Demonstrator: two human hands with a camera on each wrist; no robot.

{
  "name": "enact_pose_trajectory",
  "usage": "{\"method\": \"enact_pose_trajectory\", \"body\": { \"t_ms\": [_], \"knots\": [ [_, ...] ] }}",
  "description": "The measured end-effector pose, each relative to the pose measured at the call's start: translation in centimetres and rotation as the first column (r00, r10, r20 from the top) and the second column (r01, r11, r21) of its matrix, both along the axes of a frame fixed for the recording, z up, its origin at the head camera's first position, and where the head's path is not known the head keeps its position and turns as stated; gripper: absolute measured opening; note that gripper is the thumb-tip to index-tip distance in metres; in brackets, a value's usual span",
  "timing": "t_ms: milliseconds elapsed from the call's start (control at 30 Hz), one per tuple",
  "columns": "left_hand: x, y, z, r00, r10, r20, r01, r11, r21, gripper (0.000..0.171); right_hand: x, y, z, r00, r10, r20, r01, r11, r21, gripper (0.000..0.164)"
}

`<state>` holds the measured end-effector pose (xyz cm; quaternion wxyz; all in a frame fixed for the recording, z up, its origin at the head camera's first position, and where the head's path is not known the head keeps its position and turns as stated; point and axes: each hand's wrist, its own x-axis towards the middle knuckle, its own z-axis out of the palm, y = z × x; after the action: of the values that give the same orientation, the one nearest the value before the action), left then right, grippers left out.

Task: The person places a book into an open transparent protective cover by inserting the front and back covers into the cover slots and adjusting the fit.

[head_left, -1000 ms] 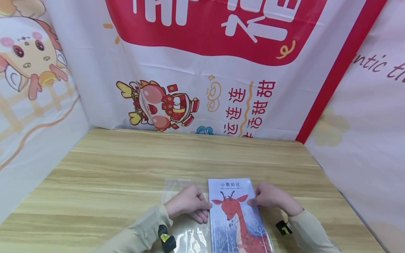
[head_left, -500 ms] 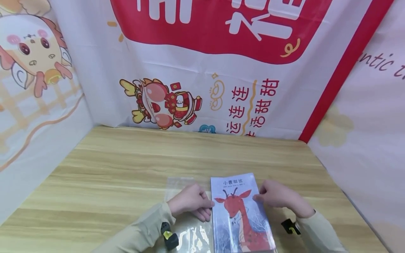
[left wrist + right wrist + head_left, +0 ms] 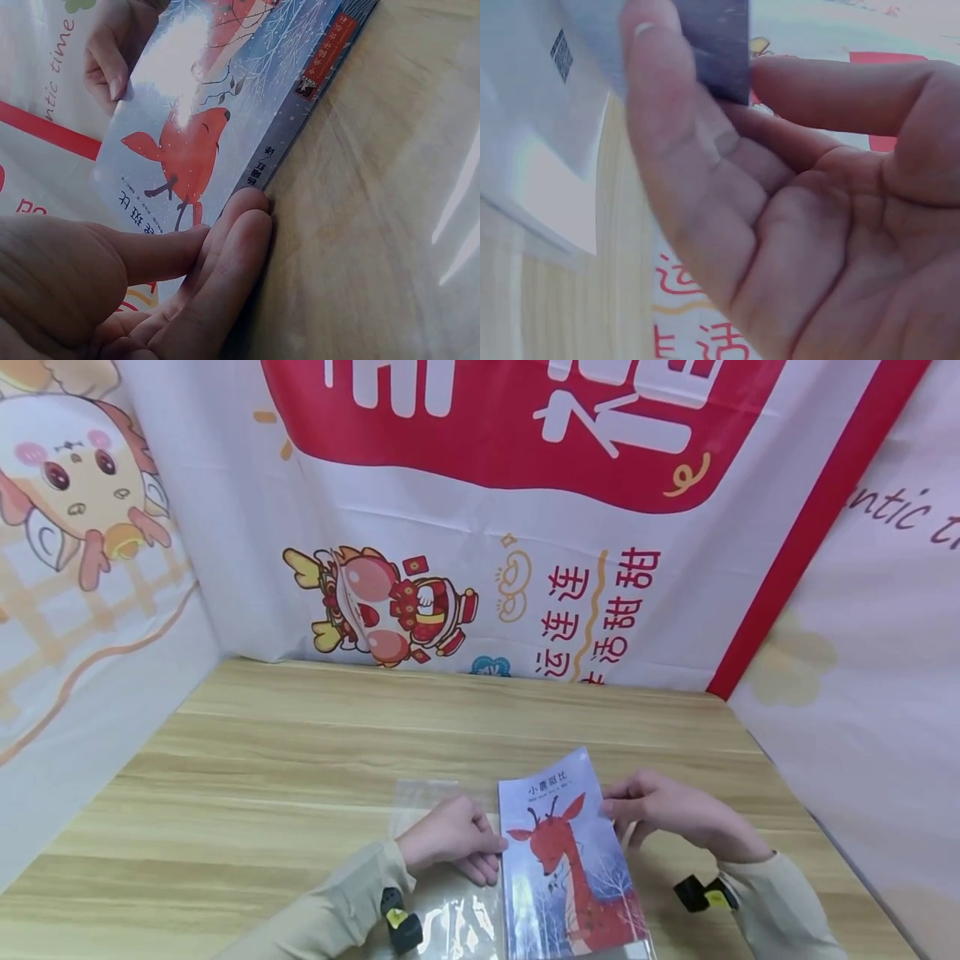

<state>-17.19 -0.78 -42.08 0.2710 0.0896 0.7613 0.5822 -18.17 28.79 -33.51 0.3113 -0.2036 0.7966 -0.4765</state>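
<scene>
A picture book (image 3: 566, 868) with a red deer on its blue cover lies in front of me. My left hand (image 3: 453, 839) pinches its spine edge; in the left wrist view the thumb presses on the cover and the fingers lie against the spine (image 3: 277, 139). My right hand (image 3: 663, 810) holds the cover's right edge raised and tilted. In the right wrist view, fingers reach behind the raised cover (image 3: 724, 52), with the thumb at its edge. A white surface with a QR code (image 3: 562, 56) shows to the left. Clear plastic film (image 3: 457, 927) lies under my left hand.
The wood-grain table (image 3: 300, 752) extends to a printed cloth backdrop (image 3: 480, 518) at the back. Cloth walls stand on the left (image 3: 172, 643) and right (image 3: 870, 693). Black wrist-worn devices (image 3: 401, 922) sit at both cuffs.
My right hand has lifted the book's right edge, and the cover's top right corner has risen and tilted leftward. My left hand has stayed on the spine. The view shifted slightly at first.
</scene>
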Motion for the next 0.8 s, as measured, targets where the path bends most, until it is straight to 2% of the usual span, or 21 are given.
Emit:
{"method": "enact_pose_trajectory", "body": {
  "t_ms": [133, 367, 800],
  "knots": [
    [0.1, 0.0, 0.0, 1.0, 0.0, -0.001, 0.0, 1.0, 0.006, 0.018, 0.0, -0.1, 0.0, 0.999, -0.008, 0.053, 0.011, 0.999, -0.05, 0.033],
    [0.1, 0.1, 0.0, 1.0, 0.0, 0.001, 0.0, 1.0, 0.02, 0.017, 0.0, -0.6, -0.7, 0.995, -0.039, 0.088, 0.048, 0.993, -0.104, 0.039],
    [0.2, 0.0, 0.3, 1.0, 0.0, -0.016, 0.0, 1.0, 0.016, 0.017, -0.2, -2.2, -2.3, 0.986, -0.143, 0.081, 0.145, 0.989, -0.023, 0.049]
  ]
}}
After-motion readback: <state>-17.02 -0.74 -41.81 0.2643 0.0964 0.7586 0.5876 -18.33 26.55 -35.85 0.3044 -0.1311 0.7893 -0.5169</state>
